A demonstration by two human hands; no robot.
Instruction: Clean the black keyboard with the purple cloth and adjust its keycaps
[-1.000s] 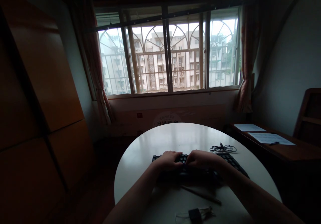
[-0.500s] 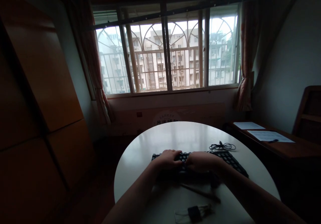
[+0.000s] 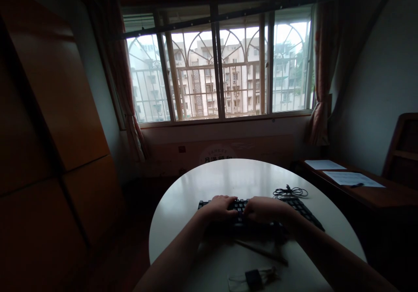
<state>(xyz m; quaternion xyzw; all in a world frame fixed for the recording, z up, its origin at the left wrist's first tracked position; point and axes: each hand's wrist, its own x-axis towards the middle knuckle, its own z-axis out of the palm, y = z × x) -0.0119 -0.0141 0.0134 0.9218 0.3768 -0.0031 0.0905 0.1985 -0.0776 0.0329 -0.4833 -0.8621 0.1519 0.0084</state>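
A black keyboard (image 3: 303, 213) lies across the round white table (image 3: 173, 226), partly hidden by my hands and forearms. My left hand (image 3: 220, 207) rests over its left half with the fingers stretched out across the keys. Over the middle, my right hand (image 3: 263, 209) has its fingers curled down against the keys; whatever they pinch, if anything, is hidden. Nearer to me lies a thin dark stick-like tool (image 3: 261, 252). Close by is a small dark block with wire loops (image 3: 254, 279), blurred at the bottom of the view.
A coiled black cable (image 3: 290, 191) lies behind the keyboard's right end. To the right, a low wooden table (image 3: 398, 196) bears paper sheets (image 3: 352, 178) and a dark pen-like thing (image 3: 357, 185). A wooden cabinet (image 3: 55, 109) stands left, a barred window (image 3: 215, 74) ahead.
The view has shifted very slightly. Both hands keep their places on the keyboard, and the things on the table lie as before.
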